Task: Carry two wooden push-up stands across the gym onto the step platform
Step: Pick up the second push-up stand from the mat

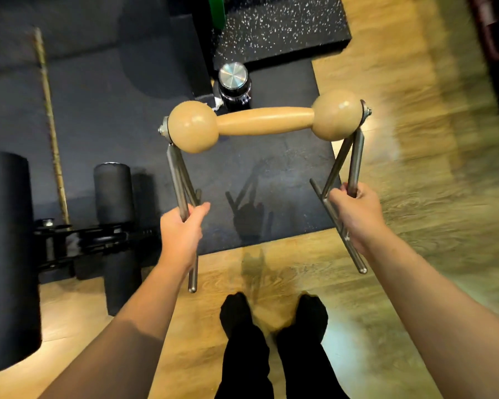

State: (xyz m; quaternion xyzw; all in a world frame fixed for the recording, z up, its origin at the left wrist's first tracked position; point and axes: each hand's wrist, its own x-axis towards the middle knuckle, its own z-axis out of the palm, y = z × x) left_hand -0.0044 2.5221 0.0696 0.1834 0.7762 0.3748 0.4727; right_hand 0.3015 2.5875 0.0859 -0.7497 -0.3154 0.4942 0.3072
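Note:
One wooden push-up stand hangs in the air in front of me, its pale grip with two ball ends pointing away from me. Steel legs run from each ball end down to my hands. My left hand is shut on the left metal legs, and my right hand is shut on the right metal legs. The stand is held over a dark rubber mat. A second stand and the step platform are not in view.
A black bottle with a shiny metal cap stands on the mat just beyond the stand. Black foam rollers and a weight bar lie at the left. A speckled black block sits at the top. Wooden floor extends right; my feet are below.

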